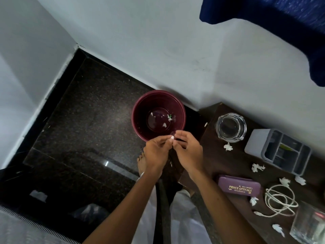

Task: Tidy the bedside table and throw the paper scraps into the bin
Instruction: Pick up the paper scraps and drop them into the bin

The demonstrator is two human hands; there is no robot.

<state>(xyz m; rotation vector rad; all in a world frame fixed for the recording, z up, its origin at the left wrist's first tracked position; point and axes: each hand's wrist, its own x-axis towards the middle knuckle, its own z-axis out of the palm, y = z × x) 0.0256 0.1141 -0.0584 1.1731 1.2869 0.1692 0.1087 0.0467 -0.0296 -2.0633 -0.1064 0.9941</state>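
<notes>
Standing on dark speckled stone floor (91, 106), one round maroon plastic bin (158, 115) held two white paper bits (167, 120). Just over its near rim, the person's left hand (157, 150) pinched one small crumpled white paper scrap (172, 137); the right hand (189, 149), fingers curled, met it at the same scrap. On the dark wooden bedside table (233, 161) lay about seven more torn paper scraps (228, 147), one round clear glass ashtray (230, 127), one grey compartmented organiser (277, 151), one purple oblong spectacle case (239, 186), one coiled white cable (279, 199), and one clear glass tumbler (307, 224).
</notes>
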